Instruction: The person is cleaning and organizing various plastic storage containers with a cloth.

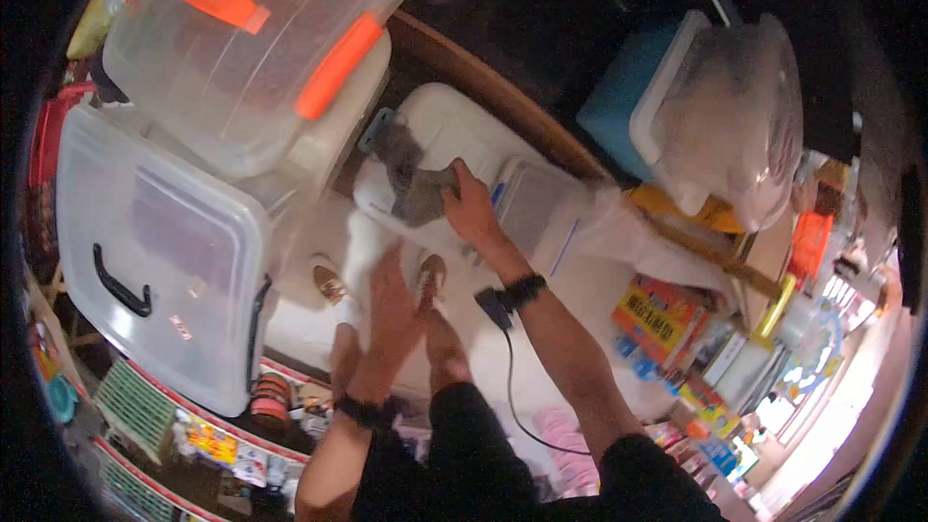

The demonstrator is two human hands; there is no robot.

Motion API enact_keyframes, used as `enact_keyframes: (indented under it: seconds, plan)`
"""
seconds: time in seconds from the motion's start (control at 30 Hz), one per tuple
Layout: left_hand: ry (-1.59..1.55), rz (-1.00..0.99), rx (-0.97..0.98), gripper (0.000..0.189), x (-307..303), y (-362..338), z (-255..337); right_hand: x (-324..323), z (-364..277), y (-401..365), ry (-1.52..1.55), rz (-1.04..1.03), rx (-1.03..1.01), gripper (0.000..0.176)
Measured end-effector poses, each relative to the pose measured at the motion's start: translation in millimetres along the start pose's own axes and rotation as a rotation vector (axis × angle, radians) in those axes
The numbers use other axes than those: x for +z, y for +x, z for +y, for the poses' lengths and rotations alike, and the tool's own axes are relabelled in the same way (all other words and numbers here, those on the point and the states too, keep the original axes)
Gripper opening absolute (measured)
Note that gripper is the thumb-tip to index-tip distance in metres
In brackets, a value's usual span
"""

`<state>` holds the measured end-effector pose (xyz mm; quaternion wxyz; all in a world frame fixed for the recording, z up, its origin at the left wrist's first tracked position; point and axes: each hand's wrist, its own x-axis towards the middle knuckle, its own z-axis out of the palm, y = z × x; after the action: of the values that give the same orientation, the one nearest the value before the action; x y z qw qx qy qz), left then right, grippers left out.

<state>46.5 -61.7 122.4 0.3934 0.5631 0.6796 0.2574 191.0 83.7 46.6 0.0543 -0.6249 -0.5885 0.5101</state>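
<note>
My right hand (474,208) is closed on the edge of a grey-brown cloth-like piece (423,198), blurred by motion. This piece hangs over a white plastic box or lid (464,121) on the floor. Just beyond it are a dark patch (396,150) and a blue-grey part (375,130) whose kind I cannot make out. My left hand (391,295), somewhat smeared, is held low above my feet with its fingers stretched out and nothing visible in it. A clear flat container (536,198) lies just right of my right hand.
Large clear storage bins stand at left, one with orange latches (338,68), one with a black handle (123,285). A blue bin (628,87) and a filled clear bin (735,116) stand upper right. A black cable (512,387) trails near my right forearm. Packaged goods (657,314) line the right.
</note>
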Motion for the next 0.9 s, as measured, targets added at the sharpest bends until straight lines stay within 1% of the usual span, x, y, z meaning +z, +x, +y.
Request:
enact_keyframes:
  seconds: [0.03, 0.07, 0.13, 0.17, 0.2, 0.23, 0.27, 0.3, 0.33, 0.4, 0.43, 0.5, 0.53, 0.6, 0.63, 0.7, 0.73, 0.8, 0.83, 0.9]
  plan:
    - [-0.01, 0.039, -0.055, 0.092, 15.9, 17.7, -6.0, -25.1, -20.4, -19.7, 0.058, -0.029, -0.029, 0.055]
    - [-0.039, 0.076, 0.041, 0.106, 28.0, 39.2, -11.2, -43.9, -29.7, -34.0, 0.03, -0.04, -0.042, 0.055]
    - [0.12, 0.04, 0.054, 0.104, 29.5, 74.7, 10.2, -75.2, -43.6, -52.3, 0.277, 0.111, -0.031, 0.045]
    - [0.108, 0.052, 0.053, 0.104, 36.0, 89.8, 12.5, -95.5, -55.4, -56.1, 0.173, 0.237, -0.029, 0.049]
    - [-0.05, -0.026, -0.105, 0.101, 41.7, 104.5, 12.6, -115.8, -60.4, -58.4, 0.074, 0.364, -0.028, 0.052]
    - [-0.204, -0.105, -0.261, 0.099, 46.0, 120.4, 13.5, -138.6, -47.0, -55.2, -0.35, 0.413, -0.056, 0.055]
    - [-0.206, -0.099, -0.26, 0.099, 43.7, 137.0, 24.4, -158.9, -33.4, -49.4, -0.771, 0.452, -0.081, 0.058]
    - [-0.381, -0.078, -0.206, 0.095, 34.7, 155.4, 44.3, -173.9, -43.3, -28.4, -0.168, 0.682, -0.056, 0.057]
    - [-0.554, -0.059, -0.148, 0.092, 30.9, 173.1, 60.8, -188.7, -63.2, -2.5, 0.453, 0.865, -0.026, 0.056]
    - [-0.522, 0.036, 0.011, 0.092, 43.8, 209.1, 87.6, -209.6, -94.7, 24.2, 0.699, 0.92, -0.306, 0.059]
    - [-0.52, 0.037, 0.012, 0.092, 52.5, 225.6, 94.4, -216.1, -89.3, 47.4, 0.701, 0.92, -0.307, 0.059]
    - [0.013, 0.346, 0.25, 0.087, 72.9, 251.7, 100.5, -222.7, -64.1, 94.3, 0.029, 1.213, -0.256, 0.063]
    - [0.011, 0.344, 0.25, 0.087, 82.0, 259.1, 99.8, -217.1, -58.2, 110.5, 0.026, 1.214, -0.255, 0.063]
    - [0.296, 0.011, 0.303, 0.056, 102.3, 273.3, 93.3, -203.0, -42.1, 143.4, -0.53, 1.094, -0.33, 0.068]
    - [0.291, 0.01, 0.299, 0.056, 118.6, 282.0, 84.6, -200.9, -30.3, 164.1, -0.535, 1.09, -0.33, 0.068]
    - [0.166, 0.088, 0.475, 0.043, 148.3, 297.3, 67.2, -196.6, -6.6, 203.9, -0.915, 0.843, -0.599, 0.068]
    - [0.163, 0.082, 0.475, 0.043, 158.6, 307.4, 61.6, -202.4, 5.7, 224.3, -0.917, 0.84, -0.593, 0.068]
    - [0.041, 0.165, 0.692, 0.051, 178.2, 325.9, 55.2, -223.8, 24.9, 255.0, -1.068, 0.59, -0.698, 0.067]
    - [0.035, 0.162, 0.693, 0.051, 188.0, 339.0, 55.4, -230.9, 27.2, 269.6, -1.073, 0.59, -0.692, 0.067]
    - [-0.316, -0.014, 0.332, 0.054, 208.0, 358.3, 55.2, -239.7, 28.9, 289.6, -1.018, 0.498, -0.869, 0.062]
